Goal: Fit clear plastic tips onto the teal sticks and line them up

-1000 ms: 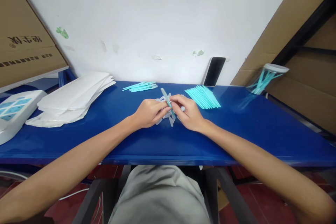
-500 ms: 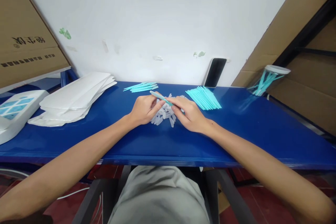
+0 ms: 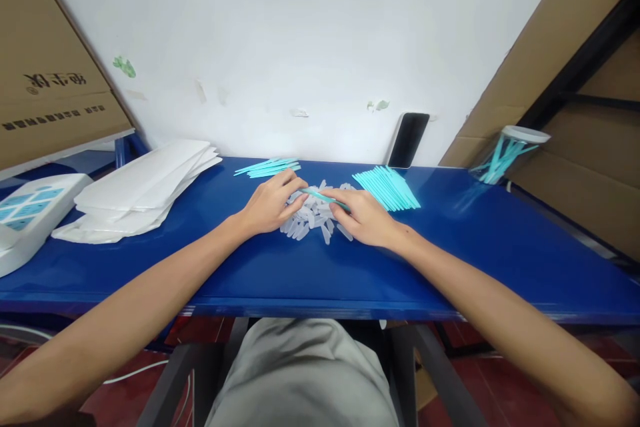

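Between my two hands, a thin teal stick (image 3: 321, 197) slants across the blue table, above a loose heap of translucent whitish caps (image 3: 311, 217). My right hand (image 3: 367, 217) pinches the stick's right part between thumb and fingers. My left hand (image 3: 273, 203) closes around its left end, and those fingers hide the tip. Behind my left hand lies a small group of teal sticks (image 3: 267, 167) with pale ends. A larger row of teal sticks (image 3: 387, 187) lies just beyond my right hand.
White paper bags or sheets (image 3: 145, 180) are stacked at the left, beside a white device with blue panels (image 3: 33, 207). A phone (image 3: 409, 140) leans on the wall. A clear jar of teal sticks (image 3: 505, 157) stands at the right. Cardboard (image 3: 55, 53) rises at the left.
The left hand has moved slightly up and left, and its fingers now cover the stick's pale left end, which stuck out before. The right hand has barely moved.
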A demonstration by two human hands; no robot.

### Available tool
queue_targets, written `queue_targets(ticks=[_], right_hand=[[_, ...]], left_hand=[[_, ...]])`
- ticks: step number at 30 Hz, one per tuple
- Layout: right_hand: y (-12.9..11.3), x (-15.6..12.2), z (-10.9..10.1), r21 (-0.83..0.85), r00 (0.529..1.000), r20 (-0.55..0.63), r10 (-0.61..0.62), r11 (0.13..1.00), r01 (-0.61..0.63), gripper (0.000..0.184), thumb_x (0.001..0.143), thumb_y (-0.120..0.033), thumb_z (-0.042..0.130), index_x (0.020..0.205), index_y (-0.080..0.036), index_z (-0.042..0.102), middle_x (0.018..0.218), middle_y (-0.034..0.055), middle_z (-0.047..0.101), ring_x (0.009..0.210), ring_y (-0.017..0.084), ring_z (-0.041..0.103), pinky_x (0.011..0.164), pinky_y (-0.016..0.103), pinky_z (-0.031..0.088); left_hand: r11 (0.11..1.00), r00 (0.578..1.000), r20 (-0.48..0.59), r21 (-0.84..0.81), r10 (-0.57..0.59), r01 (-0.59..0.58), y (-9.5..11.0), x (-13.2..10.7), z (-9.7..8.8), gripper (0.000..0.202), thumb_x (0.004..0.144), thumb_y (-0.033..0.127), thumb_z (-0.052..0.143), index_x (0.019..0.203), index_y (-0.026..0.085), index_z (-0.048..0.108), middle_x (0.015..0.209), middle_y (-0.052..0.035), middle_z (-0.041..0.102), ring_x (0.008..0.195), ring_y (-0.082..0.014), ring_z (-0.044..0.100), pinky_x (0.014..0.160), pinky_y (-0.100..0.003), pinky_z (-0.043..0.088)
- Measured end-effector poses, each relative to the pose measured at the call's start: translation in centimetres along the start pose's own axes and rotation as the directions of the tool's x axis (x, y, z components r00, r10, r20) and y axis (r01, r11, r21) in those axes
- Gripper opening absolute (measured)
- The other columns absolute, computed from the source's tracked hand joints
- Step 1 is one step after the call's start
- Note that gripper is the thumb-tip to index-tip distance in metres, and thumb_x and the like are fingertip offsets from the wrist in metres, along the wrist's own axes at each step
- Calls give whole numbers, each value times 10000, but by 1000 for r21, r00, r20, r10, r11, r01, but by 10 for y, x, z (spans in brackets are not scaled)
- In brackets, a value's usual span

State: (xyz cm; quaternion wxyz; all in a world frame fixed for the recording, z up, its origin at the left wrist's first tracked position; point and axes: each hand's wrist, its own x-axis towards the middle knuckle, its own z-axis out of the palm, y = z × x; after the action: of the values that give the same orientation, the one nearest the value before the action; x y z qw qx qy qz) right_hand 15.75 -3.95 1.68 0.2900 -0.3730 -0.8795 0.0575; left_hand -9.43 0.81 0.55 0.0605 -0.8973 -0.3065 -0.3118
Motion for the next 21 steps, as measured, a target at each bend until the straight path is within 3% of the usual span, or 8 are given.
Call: queue_targets(ticks=[5, 10, 13, 17, 19, 21], right_hand=[[5, 3, -8, -79, 996, 75, 42, 996, -36, 452, 1044, -216, 424, 1418, -243, 676, 1184, 50, 794, 956, 244, 735, 819, 330, 491], [18, 6, -19, -95, 998, 66, 14, 995, -8, 392, 1065, -251, 414, 1319, -227, 713, 1202, 67, 774, 1011, 251, 707, 844, 341, 476], [25, 7, -25, -181, 998, 28, -47, 982, 51, 382, 1078, -260, 369, 1225, -191, 715, 1095, 102, 756, 950, 259, 666, 835, 365, 464], [46, 4, -36, -269, 996, -89, -23, 963, -2, 381, 1071, -270, 326, 1151, -162, 682, 1057, 156, 711, 950, 288, 637, 859, 405, 478], [62, -1, -43, -262, 976, -210, 55, 959, -110, 381, 1066, -281, 320, 1192, -158, 657, 1122, 175, 706, 1009, 306, 645, 894, 422, 491], [79, -6, -49, -241, 925, -343, 161, 937, -252, 401, 1067, -294, 307, 1296, -173, 613, 1184, 172, 698, 1036, 317, 650, 889, 437, 500]], left_hand=[[998, 995, 94, 43, 45, -49, -10, 3, 0, 383, 1091, 419, 320, 1050, 190, 624, 970, -89, 587, 887, -241, 573, 791, -373, 477], [997, 995, 86, 48, 51, -56, -3, 11, 5, 396, 1096, 411, 295, 1010, 188, 610, 941, -86, 582, 867, -238, 564, 779, -369, 461], [998, 997, 60, 36, 44, -46, 5, 14, 4, 374, 1093, 401, 305, 979, 195, 596, 917, -76, 584, 846, -231, 557, 763, -361, 443], [998, 997, -34, -22, -65, 65, -6, 10, -6, 345, 1073, 364, 338, 812, 209, 500, 810, -45, 534, 763, -210, 520, 716, -359, 405], [984, 978, -115, -36, -177, 174, -20, 5, -14, 347, 1051, 340, 359, 731, 220, 418, 749, -29, 483, 712, -198, 489, 691, -362, 380], [965, 953, -155, -38, -261, 258, -33, -1, -20, 360, 1034, 335, 365, 693, 224, 388, 723, -24, 456, 688, -194, 475, 685, -367, 371]])
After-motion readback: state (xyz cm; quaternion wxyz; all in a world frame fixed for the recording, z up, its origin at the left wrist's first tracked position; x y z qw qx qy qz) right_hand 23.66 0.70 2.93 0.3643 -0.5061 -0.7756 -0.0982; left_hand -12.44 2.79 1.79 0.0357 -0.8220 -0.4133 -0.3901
